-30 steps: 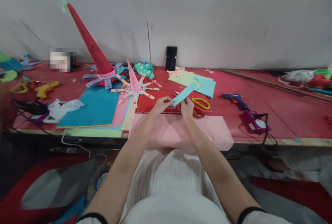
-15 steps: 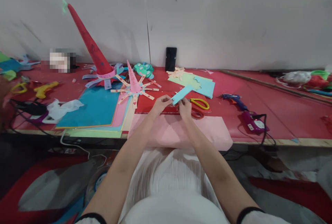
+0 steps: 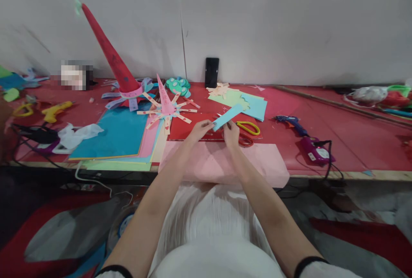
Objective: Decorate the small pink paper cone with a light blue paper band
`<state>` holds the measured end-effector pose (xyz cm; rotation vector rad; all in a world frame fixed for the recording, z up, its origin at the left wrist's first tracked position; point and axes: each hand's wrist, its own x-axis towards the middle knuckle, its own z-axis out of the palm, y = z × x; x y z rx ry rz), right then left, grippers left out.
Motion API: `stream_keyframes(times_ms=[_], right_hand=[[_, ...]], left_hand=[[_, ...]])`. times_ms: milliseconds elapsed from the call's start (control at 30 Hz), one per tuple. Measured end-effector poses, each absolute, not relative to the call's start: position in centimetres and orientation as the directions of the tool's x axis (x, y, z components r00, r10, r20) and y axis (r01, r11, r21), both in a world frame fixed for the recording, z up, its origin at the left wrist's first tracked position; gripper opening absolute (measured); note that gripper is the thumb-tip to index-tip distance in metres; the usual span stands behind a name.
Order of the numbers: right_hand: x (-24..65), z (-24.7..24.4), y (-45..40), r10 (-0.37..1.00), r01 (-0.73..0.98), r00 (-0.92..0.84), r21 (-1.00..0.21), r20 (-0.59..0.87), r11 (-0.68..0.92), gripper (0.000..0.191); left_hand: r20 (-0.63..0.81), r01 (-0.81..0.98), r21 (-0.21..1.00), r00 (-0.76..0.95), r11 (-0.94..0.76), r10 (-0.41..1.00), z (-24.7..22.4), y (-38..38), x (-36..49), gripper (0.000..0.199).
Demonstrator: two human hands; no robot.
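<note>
A light blue paper strip (image 3: 229,116) is held between my two hands above a red sheet (image 3: 186,128). The fingers of my left hand (image 3: 202,130) pinch its near left end. My right hand (image 3: 231,132) grips its lower edge, with some fingertips hidden behind the paper. Scissors with yellow and red handles (image 3: 249,128) lie just right of my right hand, their blades partly covered. Under my wrists is a folded pink sheet (image 3: 219,164). Light blue sheets (image 3: 257,108) and a light green sheet (image 3: 222,97) with wavy cut edges lie beyond the hands.
To the left stand a tall red cone hat (image 3: 111,52) and a small pink cone (image 3: 165,99) with paper strips radiating from it. Blue foam sheets (image 3: 112,134) lie nearer. A phone (image 3: 212,72) leans on the partition. At right is a blue glue gun (image 3: 291,124) with a purple box (image 3: 315,150).
The blue strip has tilted slightly and shifted a little to the right in my hands. Both hands keep their hold; the other things stay in place.
</note>
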<state>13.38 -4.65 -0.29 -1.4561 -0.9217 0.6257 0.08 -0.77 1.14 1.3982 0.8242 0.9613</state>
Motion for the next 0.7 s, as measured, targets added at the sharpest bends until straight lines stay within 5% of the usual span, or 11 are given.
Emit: stream_keyframes(times_ms=[267,700], right_hand=[[13.2,0.7,-5.1,0.842,0.013,0.538,-1.000,0.022,0.018,0.007],[13.8,0.2,-4.6,0.781,-0.268,0.619,-0.913,0.082,0.308,0.015]], left_hand=[[0.110,-0.062,0.994,0.433,-0.092,0.895,1.9,-0.2,0.0,0.025],[0.197,-0.015,0.978,0.377,-0.206,0.905,0.5,0.5,0.0,0.020]])
